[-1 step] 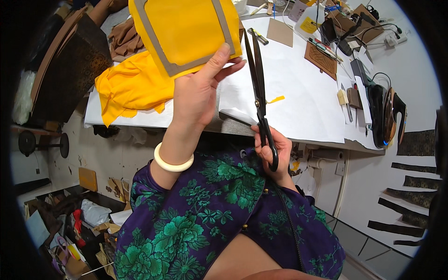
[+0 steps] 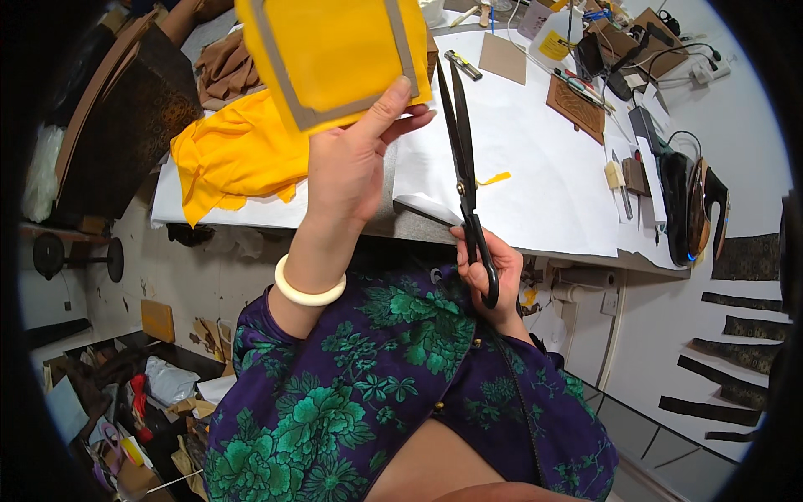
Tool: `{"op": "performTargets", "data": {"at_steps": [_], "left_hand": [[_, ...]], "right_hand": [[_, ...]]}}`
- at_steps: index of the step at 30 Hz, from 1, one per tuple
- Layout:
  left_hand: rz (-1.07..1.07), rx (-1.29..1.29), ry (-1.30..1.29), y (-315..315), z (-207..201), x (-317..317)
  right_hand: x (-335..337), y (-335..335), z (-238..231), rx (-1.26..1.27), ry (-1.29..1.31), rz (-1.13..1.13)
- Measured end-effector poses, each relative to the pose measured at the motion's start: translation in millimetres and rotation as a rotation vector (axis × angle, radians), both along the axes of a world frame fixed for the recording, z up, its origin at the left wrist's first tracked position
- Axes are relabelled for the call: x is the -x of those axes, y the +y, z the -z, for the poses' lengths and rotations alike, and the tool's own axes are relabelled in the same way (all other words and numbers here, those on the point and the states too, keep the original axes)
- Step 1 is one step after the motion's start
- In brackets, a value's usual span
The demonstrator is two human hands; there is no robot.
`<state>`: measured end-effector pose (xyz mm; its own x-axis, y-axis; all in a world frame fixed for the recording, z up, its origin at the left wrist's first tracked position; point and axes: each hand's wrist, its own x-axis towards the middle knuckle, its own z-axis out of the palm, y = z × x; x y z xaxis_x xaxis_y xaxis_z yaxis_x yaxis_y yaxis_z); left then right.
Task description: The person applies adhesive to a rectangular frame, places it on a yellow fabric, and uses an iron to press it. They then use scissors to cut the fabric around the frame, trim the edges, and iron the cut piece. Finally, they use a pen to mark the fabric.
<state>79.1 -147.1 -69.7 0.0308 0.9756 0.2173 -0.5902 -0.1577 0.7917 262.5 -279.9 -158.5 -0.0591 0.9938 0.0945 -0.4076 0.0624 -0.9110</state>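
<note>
My left hand [image 2: 351, 163] pinches the lower edge of a flat yellow fabric panel [image 2: 335, 54], thumb on its face. A grey-brown border strip [image 2: 339, 111] runs around the panel just inside its edge; its top is cut off by the picture. In my right hand [image 2: 493, 263] are large black scissors [image 2: 462, 159], fingers around the handles. Their long blades point up and away, slightly parted, to the right of the panel and with nothing seen between them. A small yellow scrap [image 2: 496, 178] lies on the white paper [image 2: 544, 159] beside the blades.
Crumpled yellow fabric [image 2: 242, 151] covers the table's left part, with brown fabric [image 2: 227, 71] behind. A utility knife [image 2: 464, 65], a beige card [image 2: 503, 58] and a tooled brown leather piece [image 2: 575, 107] lie farther back. Cables, a bottle [image 2: 559, 38] and tools crowd the right side.
My left hand and the yellow panel have shifted slightly up and to the left. The right hand and scissors look unmoved.
</note>
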Motion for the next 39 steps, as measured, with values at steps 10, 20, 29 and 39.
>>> {"op": "performTargets", "data": {"at_steps": [10, 20, 29, 39], "left_hand": [[-0.032, 0.031, -0.094, 10, 4, 3], [-0.032, 0.075, -0.129, -4, 3, -19], [-0.134, 0.095, -0.133, 0, -1, -16], [-0.083, 0.112, -0.144, -7, 1, -22]], "right_hand": [[5, -11, 11, 0.073, 0.04, -0.044], [10, 2, -1, 0.042, 0.029, 0.013], [9, -1, 6, 0.01, 0.003, -0.01], [12, 7, -3, 0.004, 0.018, 0.0]]}}
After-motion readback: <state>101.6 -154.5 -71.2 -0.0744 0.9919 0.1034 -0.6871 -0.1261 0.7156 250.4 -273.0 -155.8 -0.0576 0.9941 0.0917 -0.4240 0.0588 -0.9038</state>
